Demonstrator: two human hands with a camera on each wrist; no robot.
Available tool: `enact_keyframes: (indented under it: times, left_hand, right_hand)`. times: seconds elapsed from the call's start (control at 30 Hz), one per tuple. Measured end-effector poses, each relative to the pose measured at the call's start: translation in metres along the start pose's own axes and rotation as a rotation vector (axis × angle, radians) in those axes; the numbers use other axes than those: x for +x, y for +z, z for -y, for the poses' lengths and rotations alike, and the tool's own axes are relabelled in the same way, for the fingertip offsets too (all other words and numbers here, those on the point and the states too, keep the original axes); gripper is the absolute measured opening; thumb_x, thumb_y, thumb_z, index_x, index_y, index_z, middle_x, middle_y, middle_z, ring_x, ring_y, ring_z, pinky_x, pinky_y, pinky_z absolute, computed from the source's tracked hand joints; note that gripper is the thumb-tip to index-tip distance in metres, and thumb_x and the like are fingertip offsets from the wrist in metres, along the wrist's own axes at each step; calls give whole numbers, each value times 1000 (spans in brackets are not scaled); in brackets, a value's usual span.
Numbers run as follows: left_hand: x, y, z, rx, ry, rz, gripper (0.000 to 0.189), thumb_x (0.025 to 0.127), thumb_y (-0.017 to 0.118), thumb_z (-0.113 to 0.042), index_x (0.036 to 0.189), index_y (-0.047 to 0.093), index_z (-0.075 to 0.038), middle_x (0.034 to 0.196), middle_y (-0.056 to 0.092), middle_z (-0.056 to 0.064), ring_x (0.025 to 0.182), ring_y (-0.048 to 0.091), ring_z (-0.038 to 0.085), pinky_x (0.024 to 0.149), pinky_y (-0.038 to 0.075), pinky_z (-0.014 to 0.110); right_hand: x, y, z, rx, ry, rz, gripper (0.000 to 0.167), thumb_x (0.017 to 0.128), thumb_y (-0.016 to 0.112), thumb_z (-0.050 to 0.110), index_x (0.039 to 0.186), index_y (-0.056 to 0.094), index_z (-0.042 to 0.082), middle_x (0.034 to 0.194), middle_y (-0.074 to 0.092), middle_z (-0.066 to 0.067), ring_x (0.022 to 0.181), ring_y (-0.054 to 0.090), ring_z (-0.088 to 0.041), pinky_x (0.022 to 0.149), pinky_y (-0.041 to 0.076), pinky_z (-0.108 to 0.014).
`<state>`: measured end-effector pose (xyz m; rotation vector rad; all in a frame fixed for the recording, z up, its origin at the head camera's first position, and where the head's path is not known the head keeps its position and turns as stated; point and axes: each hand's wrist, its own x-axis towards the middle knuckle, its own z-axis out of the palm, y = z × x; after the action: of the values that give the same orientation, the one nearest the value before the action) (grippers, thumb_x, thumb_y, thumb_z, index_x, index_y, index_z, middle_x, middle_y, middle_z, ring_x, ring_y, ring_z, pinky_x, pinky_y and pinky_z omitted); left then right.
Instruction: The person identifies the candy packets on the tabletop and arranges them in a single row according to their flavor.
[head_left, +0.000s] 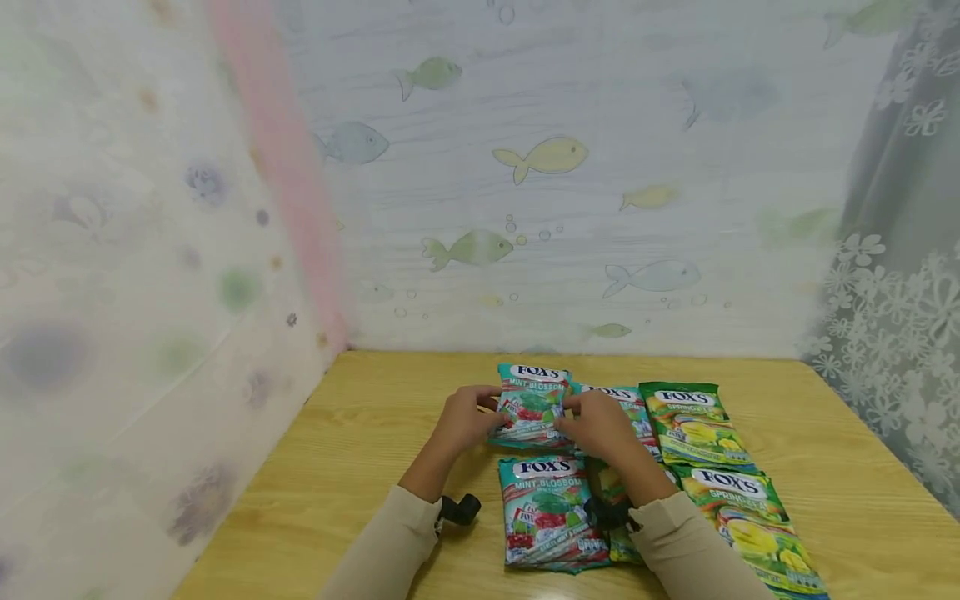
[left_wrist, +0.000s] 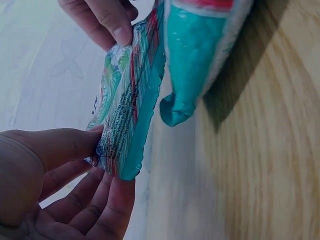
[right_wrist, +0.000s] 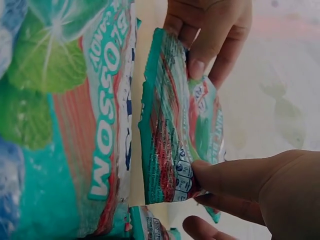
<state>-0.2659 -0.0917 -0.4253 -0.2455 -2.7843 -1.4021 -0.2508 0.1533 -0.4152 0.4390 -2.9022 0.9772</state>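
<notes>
A teal bag of mint blossom candy [head_left: 534,402] is held between both hands, its printed front toward me in the head view. My left hand [head_left: 465,422] pinches its left edge, thumb in front and fingers behind, as the left wrist view shows. On the other edge, my right hand [right_wrist: 235,185] grips the bag with thumb and fingers. Nearer to me lies another mint blossom bag [head_left: 551,521], flat on the table. A further teal bag [head_left: 636,410] lies partly behind my right hand.
Two green spring tea candy bags [head_left: 693,429] [head_left: 753,525] lie at the right on the wooden table [head_left: 360,467]. Under my right forearm a green and yellow bag [head_left: 624,546] is mostly hidden. A fish-patterned wall [head_left: 465,317] stands behind the table.
</notes>
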Motion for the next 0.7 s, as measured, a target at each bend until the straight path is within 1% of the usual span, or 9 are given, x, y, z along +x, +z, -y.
enact_keyframes:
  times: [0.07,0.13,0.2,0.27,0.3,0.4,0.5,0.6,0.7]
  left_hand:
    - [-1,-2,-2,5,9,-9,45,94,79,-24,137,69,-17,112,73,5,103,68,23,80,61,36]
    - [-2,-3,-3,5,20,-13,45,94,79,-23,137,69,-15,113,73,6,103,69,24,80,62,36]
    - [-2,-5,-4,11,27,-9,46,94,78,-23,138,68,-14,114,73,7,102,70,24,79,62,37]
    - [-3,-7,-6,16,34,-3,46,95,78,-24,139,68,-14,116,73,7,101,70,24,79,62,37]
    - [-3,-9,-6,18,41,-3,46,95,77,-23,139,68,-14,116,73,8,100,71,24,80,63,37]
    - [-4,-14,-9,29,60,-18,45,95,77,-21,139,68,-15,117,74,9,98,71,25,81,63,38]
    - [-6,-22,-12,29,74,-55,44,95,77,-19,138,69,-15,116,74,10,97,71,26,80,63,39]
    - [-6,-29,-15,25,71,-88,44,94,78,-18,137,69,-17,115,74,10,98,71,27,78,63,37]
    - [-7,-36,-17,18,69,-108,44,94,78,-18,137,69,-18,115,74,10,98,72,28,75,63,37]
  right_hand:
    - [0,0,0,15,-14,-2,25,97,74,21,78,63,9,66,49,-7,57,38,-19,55,31,-33]
    - [-1,0,1,24,-20,-7,27,98,73,21,79,63,5,76,59,-12,64,48,-23,59,40,-35]
    - [-3,-1,1,34,-21,-14,21,98,72,21,90,69,2,89,67,-18,75,58,-29,65,48,-40]
    - [-4,-1,2,60,-24,-3,25,99,70,20,90,66,-3,87,63,-25,72,55,-34,64,46,-42]
    - [-5,-1,2,64,-26,-11,23,99,71,20,97,71,-3,93,67,-24,78,60,-34,67,51,-43]
    - [-5,-1,5,97,-29,-10,23,99,70,20,109,74,0,100,71,-22,86,66,-34,72,55,-44]
    - [-3,1,10,129,-17,-18,42,98,72,21,136,68,4,121,74,-17,110,71,-35,89,60,-52]
    - [0,2,18,166,-10,3,49,98,73,20,142,62,1,123,74,-18,112,72,-34,93,59,-51]
    - [3,4,24,187,-12,9,51,97,74,19,144,61,2,122,75,-17,110,74,-31,90,61,-48]
